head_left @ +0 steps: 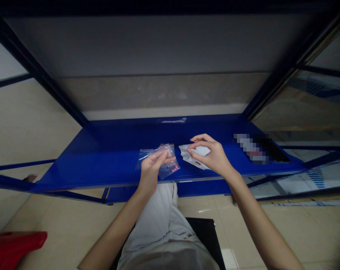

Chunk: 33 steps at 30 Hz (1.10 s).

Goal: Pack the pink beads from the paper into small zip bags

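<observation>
My left hand (154, 165) pinches a clear zip bag (170, 171) over the front of the blue shelf. Small pink pieces (174, 168) lie in the lower right corner of that bag. Another clear plastic bag (143, 153) shows behind the same hand. To the right, my right hand (211, 153) has its thumb and forefinger brought together above a white sheet or pouch (186, 155). Between those fingertips there seems to be a tiny pink thing, too small to name. A small brownish piece (198, 163) rests on the white sheet.
The blue metal shelf (108, 138) spans the front, with upright posts on both sides. A dark flat object (276, 152), partly blurred out, lies at its right end. A red plastic object (18, 243) is on the floor at lower left. My legs are under the shelf edge.
</observation>
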Available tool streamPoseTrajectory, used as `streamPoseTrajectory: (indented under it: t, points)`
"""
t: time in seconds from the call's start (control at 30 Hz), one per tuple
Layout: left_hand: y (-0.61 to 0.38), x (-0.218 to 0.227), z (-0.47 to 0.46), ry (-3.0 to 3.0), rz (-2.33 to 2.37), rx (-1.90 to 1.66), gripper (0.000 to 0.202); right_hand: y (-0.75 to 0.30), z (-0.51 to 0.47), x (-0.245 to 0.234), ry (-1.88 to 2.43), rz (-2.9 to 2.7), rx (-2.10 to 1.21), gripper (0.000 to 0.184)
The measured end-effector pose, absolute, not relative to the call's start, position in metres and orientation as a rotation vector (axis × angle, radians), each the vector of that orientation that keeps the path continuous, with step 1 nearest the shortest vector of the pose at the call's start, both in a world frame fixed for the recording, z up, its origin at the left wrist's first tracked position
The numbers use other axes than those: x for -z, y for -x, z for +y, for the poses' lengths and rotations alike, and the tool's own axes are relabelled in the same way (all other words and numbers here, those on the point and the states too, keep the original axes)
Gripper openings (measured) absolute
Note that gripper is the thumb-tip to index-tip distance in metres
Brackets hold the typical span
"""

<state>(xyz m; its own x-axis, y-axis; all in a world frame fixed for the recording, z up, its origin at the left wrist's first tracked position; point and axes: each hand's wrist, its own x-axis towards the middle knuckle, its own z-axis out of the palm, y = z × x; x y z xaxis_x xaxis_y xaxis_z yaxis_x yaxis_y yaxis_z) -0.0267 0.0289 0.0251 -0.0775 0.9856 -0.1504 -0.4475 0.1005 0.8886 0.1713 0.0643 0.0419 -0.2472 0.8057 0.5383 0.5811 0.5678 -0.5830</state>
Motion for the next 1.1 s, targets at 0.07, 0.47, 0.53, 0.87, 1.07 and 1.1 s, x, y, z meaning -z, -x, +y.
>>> streamPoseTrajectory:
  t: [0.07,0.47,0.53,0.87,1.07,1.1]
  points:
    - [0.026,-0.026,0.029,-0.692,0.976,-1.386,0.018,-0.168,0.061,-0.049,1.102,-1.942,-0.349,0.007]
    - [0.028,-0.032,0.027,-0.506,0.921,-1.375,0.02,-0.176,0.071,-0.038,1.534,-2.02,-0.115,0.007]
    - [0.029,-0.031,0.03,-0.446,0.929,-1.371,0.019,-0.182,0.075,-0.03,1.608,-2.032,-0.091,0.007]
    - [0.041,-0.036,0.034,-0.211,0.936,-1.31,0.005,-0.216,0.092,0.023,1.815,-1.914,-0.155,0.011]
    - [0.042,-0.036,0.034,-0.214,0.907,-1.275,0.004,-0.217,0.092,0.033,1.75,-1.915,-0.177,0.013]
    - [0.042,-0.036,0.034,-0.214,0.905,-1.267,0.004,-0.216,0.092,0.033,1.748,-1.917,-0.176,0.012]
